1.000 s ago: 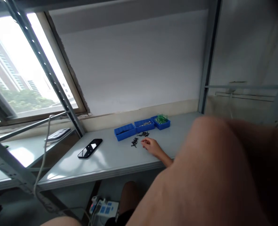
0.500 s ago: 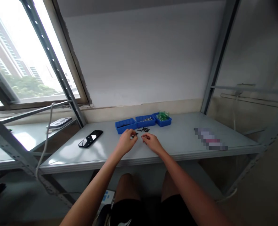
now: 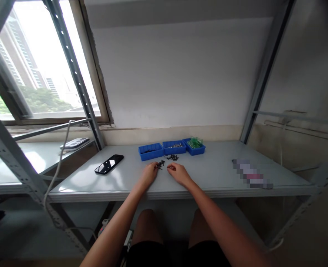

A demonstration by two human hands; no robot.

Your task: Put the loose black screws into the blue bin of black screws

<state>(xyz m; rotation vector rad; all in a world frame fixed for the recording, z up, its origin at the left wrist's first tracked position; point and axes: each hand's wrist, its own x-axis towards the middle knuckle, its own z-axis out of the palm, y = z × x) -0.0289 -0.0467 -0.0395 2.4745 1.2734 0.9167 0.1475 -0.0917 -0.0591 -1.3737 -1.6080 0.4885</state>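
My left hand (image 3: 149, 174) rests low on the desk with curled fingers closed on some small black screws (image 3: 161, 163), which poke out at the fingertips. Their exact kind is hard to make out at this size. To its right, my right hand (image 3: 179, 173) has thumb and fingers pinched together; whatever lies between them is too small to name. Just beyond both hands is a second loose heap of black screws (image 3: 173, 157). Behind that stand a blue bin with dark pieces (image 3: 151, 151) and a blue bin with silvery metal pieces (image 3: 174, 147).
A third blue bin (image 3: 195, 151) holds green plastic packets (image 3: 195, 142). A black phone (image 3: 109, 164) lies on the left of the desk (image 3: 208, 174), and a blurred-out object (image 3: 251, 174) on the right. Metal shelf posts (image 3: 259, 85) flank the desk.
My left hand has come down to the desk, and black screws now show spread beside its fingertips. My right hand stays pinched in about the same place. The view has shifted slightly.
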